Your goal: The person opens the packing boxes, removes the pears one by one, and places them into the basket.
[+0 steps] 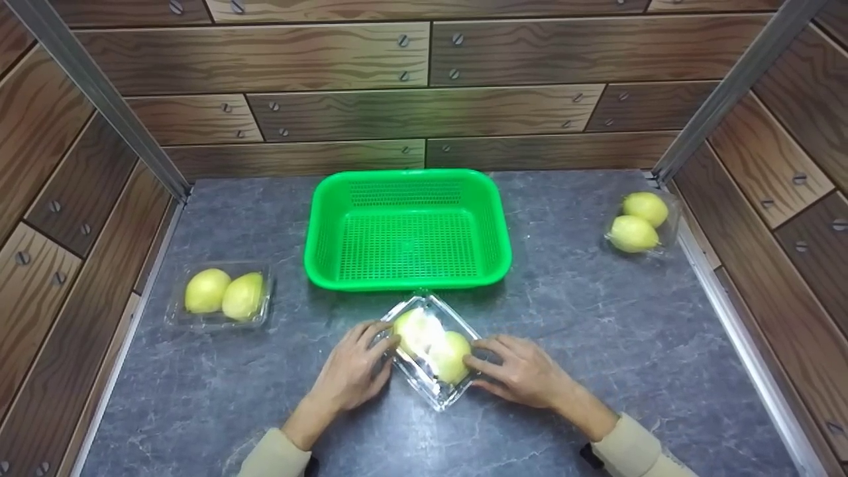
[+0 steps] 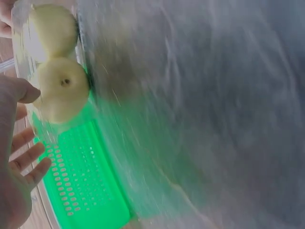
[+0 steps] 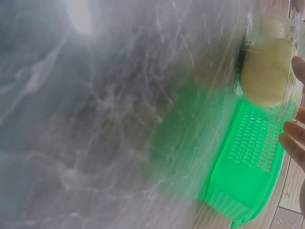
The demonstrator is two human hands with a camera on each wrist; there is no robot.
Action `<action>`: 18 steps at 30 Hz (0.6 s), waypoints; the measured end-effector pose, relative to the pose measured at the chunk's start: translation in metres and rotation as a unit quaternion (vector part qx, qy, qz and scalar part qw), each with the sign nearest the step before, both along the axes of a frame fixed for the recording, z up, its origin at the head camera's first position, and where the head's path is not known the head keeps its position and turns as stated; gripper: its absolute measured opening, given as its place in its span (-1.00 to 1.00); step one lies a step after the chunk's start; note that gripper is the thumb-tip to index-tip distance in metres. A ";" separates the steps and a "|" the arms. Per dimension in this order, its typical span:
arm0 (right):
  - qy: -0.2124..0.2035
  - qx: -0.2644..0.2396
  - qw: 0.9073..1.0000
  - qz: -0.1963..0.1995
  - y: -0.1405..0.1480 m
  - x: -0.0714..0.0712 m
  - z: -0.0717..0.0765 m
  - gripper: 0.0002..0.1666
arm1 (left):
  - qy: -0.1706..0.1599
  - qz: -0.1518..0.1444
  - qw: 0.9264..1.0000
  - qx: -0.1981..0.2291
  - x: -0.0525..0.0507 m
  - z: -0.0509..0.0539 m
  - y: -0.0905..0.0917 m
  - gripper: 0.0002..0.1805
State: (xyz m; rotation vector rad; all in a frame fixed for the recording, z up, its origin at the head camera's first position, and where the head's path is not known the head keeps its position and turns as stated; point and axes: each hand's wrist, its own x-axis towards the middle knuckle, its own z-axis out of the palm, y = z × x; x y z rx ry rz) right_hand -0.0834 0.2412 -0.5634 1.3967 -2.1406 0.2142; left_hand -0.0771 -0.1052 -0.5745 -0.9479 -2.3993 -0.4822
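A clear plastic fruit box (image 1: 438,401) with two yellow-green, pear-like fruits (image 1: 452,361) sits cornerwise in front of the green basket (image 1: 407,286); glare whitens its top. My left hand (image 1: 354,368) holds its left corner, thumb on the near side and fingers on the far side. In the left wrist view, the thumb (image 2: 29,91) touches the box at rim height while the other fingers spread loosely. At the opposite corner, my right hand (image 1: 523,371) has its thumb and fingertips against the box. The right wrist view cuts off most of that hand.
Another clear box (image 1: 179,317) with two similar fruits lies at left. A third pair of fruits (image 1: 634,234) sits in a clear box at the back right. The perforated basket contains nothing visible. Wood-patterned walls (image 1: 344,59) enclose the grey marbled table (image 1: 563,298).
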 end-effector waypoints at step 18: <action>0.064 -0.019 0.997 0.032 -0.007 0.004 0.000 -0.62 | -0.301 0.180 0.894 0.279 0.035 -0.003 0.027 -0.24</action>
